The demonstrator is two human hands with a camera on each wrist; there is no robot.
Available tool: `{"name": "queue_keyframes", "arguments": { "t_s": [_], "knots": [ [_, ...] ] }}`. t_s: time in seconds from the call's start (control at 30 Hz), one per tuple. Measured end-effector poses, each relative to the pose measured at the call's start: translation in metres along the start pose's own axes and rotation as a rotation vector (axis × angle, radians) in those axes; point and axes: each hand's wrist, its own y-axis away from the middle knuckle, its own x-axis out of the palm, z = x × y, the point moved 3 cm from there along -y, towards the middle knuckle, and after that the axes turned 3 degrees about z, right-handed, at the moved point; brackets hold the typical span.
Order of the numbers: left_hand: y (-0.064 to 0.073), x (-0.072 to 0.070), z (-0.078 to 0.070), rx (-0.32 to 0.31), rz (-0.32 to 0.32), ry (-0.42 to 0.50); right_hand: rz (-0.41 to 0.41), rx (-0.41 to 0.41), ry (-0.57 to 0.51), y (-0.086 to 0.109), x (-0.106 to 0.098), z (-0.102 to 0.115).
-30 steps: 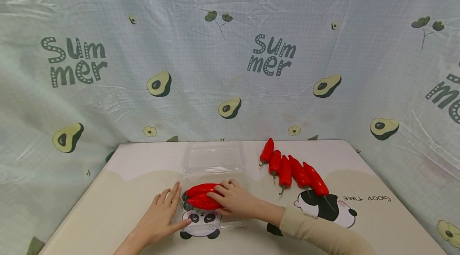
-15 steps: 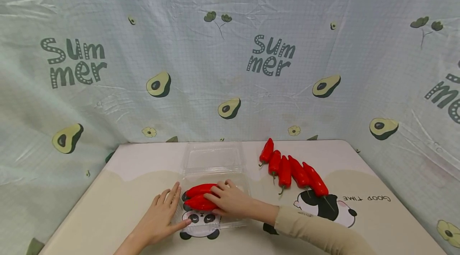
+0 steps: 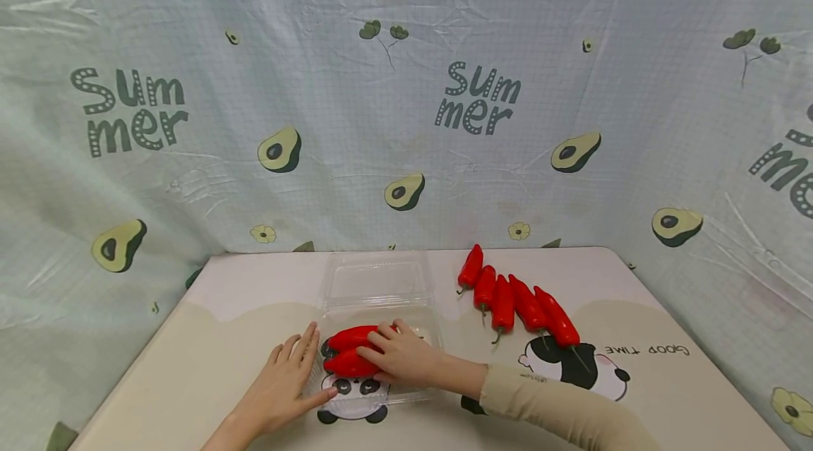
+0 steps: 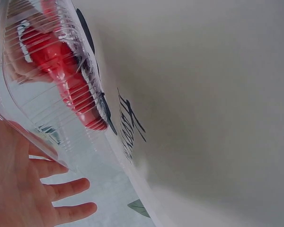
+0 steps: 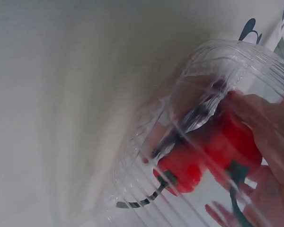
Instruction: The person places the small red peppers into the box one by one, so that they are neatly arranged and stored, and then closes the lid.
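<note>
Two red chili peppers lie side by side in a clear plastic clamshell box [image 3: 416,398], whose lid [image 3: 380,280] is folded back behind it. In the head view my right hand [image 3: 406,358] reaches in from the right and holds the nearer pepper [image 3: 349,364], its fingers bent over the stem end. Beyond it is the farther pepper [image 3: 351,338], partly under the fingertips. Green stems show through the box wall in the right wrist view. My left hand [image 3: 284,379] rests along the box's left side with its fingers straight; the left wrist view shows those fingers [image 4: 68,190] spread.
Several more red chili peppers [image 3: 503,304] lie in a fanned row to the right of the box. The tabletop [image 3: 190,373] has printed pandas. A patterned curtain [image 3: 343,98] hangs behind the table and along its sides.
My right hand has shifted slightly left and towards me, and the nearer pepper has moved the same way inside the box. The left hand has stayed in place.
</note>
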Motion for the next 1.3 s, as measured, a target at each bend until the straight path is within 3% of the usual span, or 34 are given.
{"name": "queue_keyframes", "arguments": {
  "t_s": [0.57,1.3],
  "knots": [
    [0.000,0.000,0.000,0.011,-0.012,-0.019,0.021,0.010,0.021,-0.001,0.001,0.002],
    [0.001,0.003,0.002,-0.008,0.001,-0.014,-0.016,-0.021,-0.098,0.011,0.002,-0.011]
  ]
}}
